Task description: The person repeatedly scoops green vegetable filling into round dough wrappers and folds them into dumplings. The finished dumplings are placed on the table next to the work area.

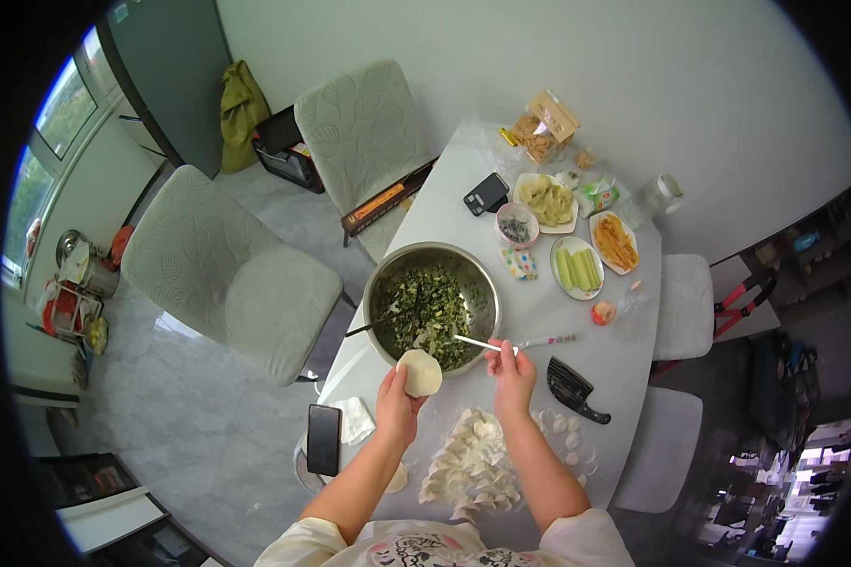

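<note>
Left hand (399, 402) cups a pale round wrapper (420, 372) (unfilled); right hand (512, 370) grips chopsticks (487, 344).

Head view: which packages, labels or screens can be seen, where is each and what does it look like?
Dark phone: table's near left edge, flat black rectangle, screen off.
Second black device: far end of table, small dark rectangle.
Snack bag: far end, clear with tan card top.
Long box: on the chair, dark with an orange stripe.
Small green packet: beside the plates.

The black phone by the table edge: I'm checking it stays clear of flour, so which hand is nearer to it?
Left. The left hand, holding a dough wrapper, is just right of the phone. The right hand, holding a utensil at the bowl, is farther right.
</note>
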`<state>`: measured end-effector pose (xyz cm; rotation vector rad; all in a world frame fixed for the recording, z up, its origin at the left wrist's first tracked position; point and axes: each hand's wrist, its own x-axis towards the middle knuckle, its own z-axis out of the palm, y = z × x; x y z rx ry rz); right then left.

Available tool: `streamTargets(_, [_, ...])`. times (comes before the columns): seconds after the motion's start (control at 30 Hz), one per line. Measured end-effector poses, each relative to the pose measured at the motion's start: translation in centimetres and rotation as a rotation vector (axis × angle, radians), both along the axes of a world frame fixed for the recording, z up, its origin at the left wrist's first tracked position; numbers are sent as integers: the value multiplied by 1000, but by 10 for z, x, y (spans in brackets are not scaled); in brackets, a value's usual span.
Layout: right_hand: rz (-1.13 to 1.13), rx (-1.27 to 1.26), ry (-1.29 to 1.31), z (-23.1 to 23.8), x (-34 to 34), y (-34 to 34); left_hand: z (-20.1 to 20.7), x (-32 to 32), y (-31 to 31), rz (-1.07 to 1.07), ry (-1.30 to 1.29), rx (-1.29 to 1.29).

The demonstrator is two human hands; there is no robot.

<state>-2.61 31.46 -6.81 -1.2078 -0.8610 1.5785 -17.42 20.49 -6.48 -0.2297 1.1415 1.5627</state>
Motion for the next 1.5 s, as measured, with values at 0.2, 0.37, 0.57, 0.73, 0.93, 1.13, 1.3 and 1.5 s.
streamTargets(0.2, [69,431,-224,22,-8,-44,16,-5,43,52,-86,5])
streamTargets(0.37, [371,1227,-671,15,5,-44,19,-14,59,119,-187,43])
streamTargets(0.57, [439,1500,-886,9,14,-42,11,-26,65,102,-246,103])
streamTargets(0.73, [436,1540,-961,9,28,-38,9,-34,61,40,-304,180])
streamTargets(0.93, [329,1270,-742,32,31,-41,11,-36,56,-29,-322,231])
streamTargets(1.13, [287,864,-486,40,19,-41,6,-31,54,-36,-343,241])
streamTargets(1.3, [167,582,-243,30,10,-49,-4,-32,49,-42,-271,207])
streamTargets(1.5, [251,844,-733,-9,3,-18,-9,-38,29,36,-219,156])
